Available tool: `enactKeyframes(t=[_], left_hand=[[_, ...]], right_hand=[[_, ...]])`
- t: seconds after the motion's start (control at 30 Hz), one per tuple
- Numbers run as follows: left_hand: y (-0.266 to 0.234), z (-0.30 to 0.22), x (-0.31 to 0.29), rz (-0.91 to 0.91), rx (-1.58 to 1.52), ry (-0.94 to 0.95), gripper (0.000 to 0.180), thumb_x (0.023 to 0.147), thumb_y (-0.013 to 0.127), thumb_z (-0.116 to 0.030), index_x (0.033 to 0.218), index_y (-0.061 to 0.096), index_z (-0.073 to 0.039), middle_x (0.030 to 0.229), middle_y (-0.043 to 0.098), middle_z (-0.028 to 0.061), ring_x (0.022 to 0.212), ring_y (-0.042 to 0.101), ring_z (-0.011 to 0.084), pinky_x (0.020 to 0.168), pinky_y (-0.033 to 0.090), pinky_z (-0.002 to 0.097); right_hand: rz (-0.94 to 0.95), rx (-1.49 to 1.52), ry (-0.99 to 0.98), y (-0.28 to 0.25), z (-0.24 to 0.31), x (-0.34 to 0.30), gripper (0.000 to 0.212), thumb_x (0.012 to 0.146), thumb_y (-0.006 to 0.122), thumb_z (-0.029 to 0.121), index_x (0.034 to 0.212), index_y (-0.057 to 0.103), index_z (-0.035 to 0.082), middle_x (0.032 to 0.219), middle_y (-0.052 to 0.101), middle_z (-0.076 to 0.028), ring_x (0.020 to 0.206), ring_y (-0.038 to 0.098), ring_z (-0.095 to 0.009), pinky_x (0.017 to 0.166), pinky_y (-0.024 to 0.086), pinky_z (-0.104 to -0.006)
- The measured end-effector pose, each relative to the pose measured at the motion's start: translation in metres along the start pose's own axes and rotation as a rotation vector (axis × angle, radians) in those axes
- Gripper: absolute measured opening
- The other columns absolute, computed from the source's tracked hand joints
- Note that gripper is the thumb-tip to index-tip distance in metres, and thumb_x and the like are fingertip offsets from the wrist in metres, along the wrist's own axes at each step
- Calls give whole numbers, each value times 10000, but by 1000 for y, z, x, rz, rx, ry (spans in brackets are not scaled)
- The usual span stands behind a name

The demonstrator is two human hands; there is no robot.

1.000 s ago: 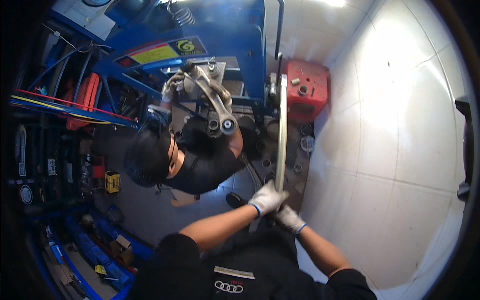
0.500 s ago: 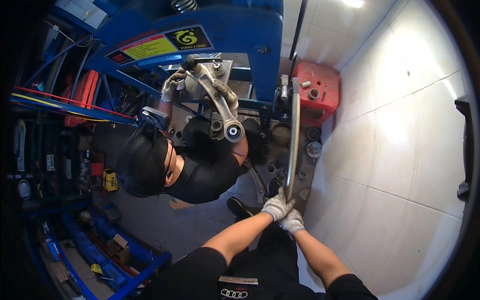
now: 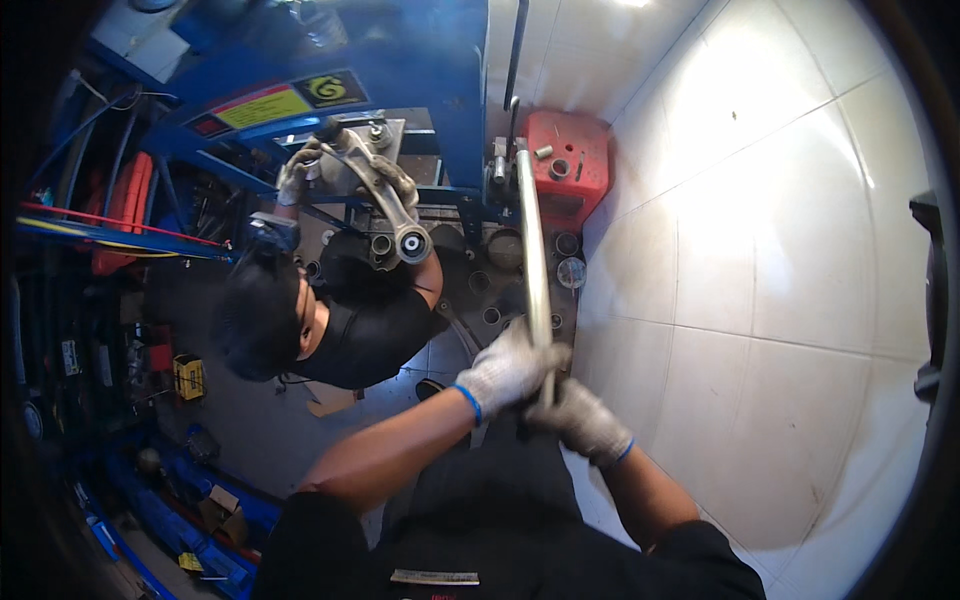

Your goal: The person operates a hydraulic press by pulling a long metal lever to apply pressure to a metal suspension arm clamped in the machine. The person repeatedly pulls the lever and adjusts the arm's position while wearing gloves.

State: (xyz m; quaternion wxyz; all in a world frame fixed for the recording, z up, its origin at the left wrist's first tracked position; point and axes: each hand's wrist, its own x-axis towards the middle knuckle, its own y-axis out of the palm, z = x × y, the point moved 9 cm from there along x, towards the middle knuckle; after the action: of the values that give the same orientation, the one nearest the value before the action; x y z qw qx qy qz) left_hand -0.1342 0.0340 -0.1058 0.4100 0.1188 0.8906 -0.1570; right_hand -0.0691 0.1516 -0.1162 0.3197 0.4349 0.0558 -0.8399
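The left hand (image 3: 508,368), in a white glove, is gripping the bar (image 3: 533,240) with fingers closed around it, close to its lower end. The right hand (image 3: 582,420), also gloved, is closing around that end just below the left. The bar is rising steeply away from both hands, so most of its length is lying beyond the left one. Its far end is standing at the right side of the blue press (image 3: 460,110), just in front of the red box (image 3: 595,165). A ring (image 3: 559,169) is resting on that box. To the left, a co-worker (image 3: 375,340) is holding a metal link (image 3: 375,188) at the press, well apart from the person's hands.
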Motion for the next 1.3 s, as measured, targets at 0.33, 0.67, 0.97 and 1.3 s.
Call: enactKeyframes(t=[0.33,0.67,0.97,1.3], left_hand=[[80,171,123,31,232,-144,724,826,672,-412,1356,456,33,1234,617,315,1187,599,416,1027,475,455],[-4,-39,-34,-17,42,213,738,852,691,-484,1297,458,57,1104,654,264,1044,672,362,928,511,444],[60,173,112,-239,314,-95,700,878,630,-428,1407,388,-40,1143,664,282,1065,650,427,980,496,467],[-6,-38,-47,-27,-224,420,697,865,687,-419,1354,456,20,1199,610,284,1168,598,410,1007,456,427]], right_hand=[[-261,-505,284,-16,-202,163,441,846,736,332,1206,670,87,1185,699,-155,1128,651,-340,967,506,-446],[374,728,-72,22,19,-23,613,830,753,298,1315,530,-2,1136,673,-191,1047,662,-336,912,541,-472],[-190,-718,125,2,-254,218,340,881,647,402,1106,713,156,1132,708,-155,1071,673,-334,930,536,-440],[380,536,10,9,-10,-14,373,897,730,244,1173,610,23,1001,660,-87,841,651,-183,796,558,-333]])
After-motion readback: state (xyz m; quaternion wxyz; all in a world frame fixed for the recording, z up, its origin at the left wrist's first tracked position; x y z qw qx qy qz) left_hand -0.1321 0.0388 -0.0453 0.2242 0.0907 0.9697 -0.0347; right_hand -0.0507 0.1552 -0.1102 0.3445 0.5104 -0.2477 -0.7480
